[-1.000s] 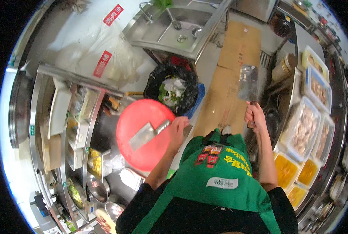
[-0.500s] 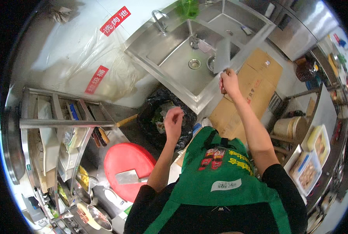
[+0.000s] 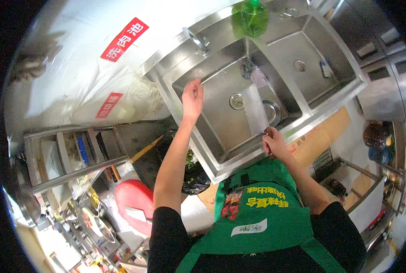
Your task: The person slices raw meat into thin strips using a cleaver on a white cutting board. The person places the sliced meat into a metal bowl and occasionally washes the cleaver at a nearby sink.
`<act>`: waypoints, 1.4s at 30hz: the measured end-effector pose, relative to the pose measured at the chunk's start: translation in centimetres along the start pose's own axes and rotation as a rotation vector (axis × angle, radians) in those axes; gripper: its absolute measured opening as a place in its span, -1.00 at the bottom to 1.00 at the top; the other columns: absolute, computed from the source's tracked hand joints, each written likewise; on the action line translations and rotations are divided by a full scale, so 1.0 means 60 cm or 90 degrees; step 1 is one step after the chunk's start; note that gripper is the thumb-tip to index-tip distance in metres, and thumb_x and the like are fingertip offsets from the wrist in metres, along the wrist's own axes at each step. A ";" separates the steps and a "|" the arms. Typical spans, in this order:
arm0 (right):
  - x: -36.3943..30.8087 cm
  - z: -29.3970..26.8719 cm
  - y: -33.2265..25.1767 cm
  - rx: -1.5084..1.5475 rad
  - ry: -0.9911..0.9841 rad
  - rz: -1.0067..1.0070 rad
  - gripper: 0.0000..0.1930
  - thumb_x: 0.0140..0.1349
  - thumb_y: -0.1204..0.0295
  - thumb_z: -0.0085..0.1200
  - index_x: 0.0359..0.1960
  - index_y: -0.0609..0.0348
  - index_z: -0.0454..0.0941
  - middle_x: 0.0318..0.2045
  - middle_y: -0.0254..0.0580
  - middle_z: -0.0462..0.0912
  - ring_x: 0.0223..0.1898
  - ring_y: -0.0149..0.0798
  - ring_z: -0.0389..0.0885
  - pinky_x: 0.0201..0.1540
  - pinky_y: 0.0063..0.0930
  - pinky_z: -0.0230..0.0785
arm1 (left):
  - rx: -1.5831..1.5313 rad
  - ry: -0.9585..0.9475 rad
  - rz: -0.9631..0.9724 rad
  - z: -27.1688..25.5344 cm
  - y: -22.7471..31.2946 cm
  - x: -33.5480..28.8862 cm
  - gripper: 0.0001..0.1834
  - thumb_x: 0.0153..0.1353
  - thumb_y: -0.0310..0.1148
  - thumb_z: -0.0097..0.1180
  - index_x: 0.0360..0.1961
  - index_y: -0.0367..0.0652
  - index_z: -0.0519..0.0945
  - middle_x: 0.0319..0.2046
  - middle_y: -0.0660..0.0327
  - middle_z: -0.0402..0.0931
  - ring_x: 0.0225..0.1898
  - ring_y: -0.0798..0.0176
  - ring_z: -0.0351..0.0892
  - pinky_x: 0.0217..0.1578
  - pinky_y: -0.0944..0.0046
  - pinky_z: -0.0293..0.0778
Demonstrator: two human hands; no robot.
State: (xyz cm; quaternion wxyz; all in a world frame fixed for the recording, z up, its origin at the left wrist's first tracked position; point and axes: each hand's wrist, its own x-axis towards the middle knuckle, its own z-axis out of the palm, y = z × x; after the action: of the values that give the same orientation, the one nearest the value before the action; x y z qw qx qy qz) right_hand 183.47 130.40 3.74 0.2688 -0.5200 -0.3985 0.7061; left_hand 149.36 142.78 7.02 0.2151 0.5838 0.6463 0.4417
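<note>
My right hand is closed round the handle of a cleaver at the front edge of the left sink basin. Its broad, pale blade points away from me into the basin, beside a round metal bowl. Over the basin's left side, short of the faucet, reaches my left hand. Its fingers are loosely stretched with nothing in them. A dark scouring pad and a pinkish cloth lie at the basin's far right, beyond the drain.
A green bottle stands behind the sinks. A black-lined bin sits below the sink's left corner. Farther left are a red round board with another cleaver and a metal rack. Flattened cardboard lies at right.
I have moved closer to the sink. My left hand has gone from above the bin to over the left basin. The cleaver in my right hand now reaches into that basin.
</note>
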 end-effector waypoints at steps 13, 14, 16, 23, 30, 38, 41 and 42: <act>0.222 -0.137 -0.110 0.006 -0.222 0.118 -0.76 0.31 0.47 -0.02 -0.06 0.28 0.30 -0.65 -0.28 0.46 -0.73 -0.39 0.42 -0.68 -0.42 0.27 | 0.239 -0.019 -0.003 0.219 -0.142 0.348 -0.58 0.34 -0.26 0.11 0.12 -0.30 0.54 0.01 -0.15 0.56 -0.02 -0.12 0.58 0.02 0.01 0.49; 0.235 -0.136 -0.123 0.000 -0.229 0.124 -0.76 0.30 0.48 -0.02 -0.06 0.28 0.29 -0.65 -0.28 0.46 -0.74 -0.39 0.42 -0.68 -0.42 0.27 | 0.210 -0.040 -0.025 0.213 -0.135 0.331 -0.61 0.36 -0.26 0.09 0.10 -0.29 0.56 -0.07 -0.12 0.59 -0.07 -0.09 0.60 -0.01 0.05 0.51; 0.264 -0.133 -0.152 -0.009 -0.236 0.125 -0.77 0.30 0.49 -0.02 -0.07 0.28 0.29 -0.66 -0.28 0.45 -0.74 -0.39 0.42 -0.68 -0.42 0.27 | 0.148 -0.083 -0.055 0.208 -0.117 0.294 -0.65 0.39 -0.26 0.06 0.07 -0.26 0.60 -0.23 -0.06 0.65 -0.18 -0.02 0.64 -0.09 0.11 0.54; 0.344 -0.099 -0.176 0.047 -0.309 0.136 -0.78 0.25 0.52 0.01 -0.10 0.28 0.32 -0.65 -0.28 0.45 -0.73 -0.40 0.44 -0.67 -0.46 0.29 | -0.938 0.064 -0.429 0.183 -0.046 0.185 -0.48 0.50 0.09 -0.10 -0.57 0.04 0.30 -0.69 0.38 0.13 -0.67 0.32 0.11 -0.63 0.30 0.07; 0.357 -0.063 -0.200 0.101 -0.364 0.173 -0.69 0.24 0.54 -0.01 0.01 0.28 0.32 -0.63 -0.32 0.42 -0.73 -0.43 0.38 -0.68 -0.47 0.27 | -0.009 0.160 -0.183 0.307 0.059 0.100 -0.57 0.46 -0.06 -0.06 0.01 -0.26 0.48 0.00 -0.03 0.42 0.02 -0.05 0.42 0.00 0.05 0.41; 0.334 -0.107 -0.217 0.057 -0.399 0.205 -0.65 0.26 0.55 -0.01 0.07 0.29 0.28 -0.67 -0.35 0.39 -0.75 -0.46 0.35 -0.72 -0.47 0.20 | 0.236 0.038 -0.232 0.299 0.017 0.091 -0.22 0.36 -0.13 0.02 0.46 -0.38 0.12 0.50 -0.20 -0.05 0.47 -0.32 -0.01 0.45 -0.14 -0.03; 0.327 -0.123 -0.225 0.047 -0.437 0.245 -0.75 0.26 0.57 0.00 -0.06 0.17 0.27 -0.61 -0.39 0.32 -0.73 -0.50 0.31 -0.70 -0.52 0.20 | 0.308 0.059 -0.303 0.268 -0.094 0.080 -0.22 0.37 -0.09 -0.01 0.45 -0.40 0.15 0.49 -0.19 0.01 0.49 -0.25 0.01 0.45 -0.15 -0.01; 0.316 -0.121 -0.227 0.024 -0.452 0.234 -0.74 0.26 0.55 0.01 -0.04 0.19 0.29 -0.62 -0.34 0.36 -0.73 -0.44 0.34 -0.68 -0.47 0.24 | 0.396 0.112 -0.292 0.241 -0.183 0.027 -0.24 0.41 -0.03 -0.06 0.43 -0.39 0.19 0.46 -0.20 0.07 0.49 -0.21 0.03 0.43 -0.16 0.01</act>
State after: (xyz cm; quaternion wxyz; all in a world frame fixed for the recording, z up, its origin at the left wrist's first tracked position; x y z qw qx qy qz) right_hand 183.93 154.85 4.30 -0.0069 -0.3009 -0.3537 0.8856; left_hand 154.27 149.74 -9.09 0.0652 0.4217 0.8788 0.2136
